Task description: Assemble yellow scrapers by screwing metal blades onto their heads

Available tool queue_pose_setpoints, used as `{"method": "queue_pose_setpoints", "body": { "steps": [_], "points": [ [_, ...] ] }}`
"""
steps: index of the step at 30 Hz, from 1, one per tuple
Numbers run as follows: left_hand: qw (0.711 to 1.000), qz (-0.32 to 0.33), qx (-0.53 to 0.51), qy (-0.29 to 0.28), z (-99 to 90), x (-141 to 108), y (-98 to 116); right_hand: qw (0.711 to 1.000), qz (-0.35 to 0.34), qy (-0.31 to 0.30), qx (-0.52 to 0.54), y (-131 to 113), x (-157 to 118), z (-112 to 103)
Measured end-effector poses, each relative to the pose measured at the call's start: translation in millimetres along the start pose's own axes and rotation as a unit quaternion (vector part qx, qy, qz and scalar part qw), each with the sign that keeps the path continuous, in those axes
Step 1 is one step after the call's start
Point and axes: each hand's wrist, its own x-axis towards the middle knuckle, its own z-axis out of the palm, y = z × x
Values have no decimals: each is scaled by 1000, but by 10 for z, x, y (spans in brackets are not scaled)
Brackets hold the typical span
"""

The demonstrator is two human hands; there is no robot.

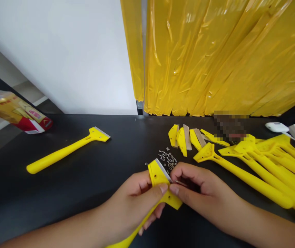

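Yellow plastic sheeting (214,58) is hung behind a black tabletop (59,196). A yellow plastic scraper with a steel blade (159,174) is gripped by the left hand (134,203), while a small metal piece (180,183) is pinched by the right hand (201,196) just beside that blade. Beyond the scraper, silver screws and nuts (167,159) are scattered; to its right, yellow scrapers (266,172) and steel blades (187,137) are heaped.

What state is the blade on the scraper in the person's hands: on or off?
On: the blade lies along the yellow scraper head, gripped by the left hand.
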Motion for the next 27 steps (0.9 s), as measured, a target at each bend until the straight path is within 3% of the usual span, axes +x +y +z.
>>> {"method": "queue_pose_setpoints", "body": {
  "steps": [14,19,22,24,27],
  "points": [
    [999,0,-35,10,-40,31,26,1000,1,-1,16,-39,1,-33],
    [999,9,-24,46,-28,-8,66,996,-34,72,-29,-52,-39,-61],
    [995,42,51,76,-7,-118,153,994,-45,83,-57,-105,-119,-86],
    [971,104,192,99,-5,-213,217,996,-47,53,-48,-151,-173,-75],
    [865,246,428,92,-20,-329,242,999,-13,7,49,-180,-216,9]
  ]
}}
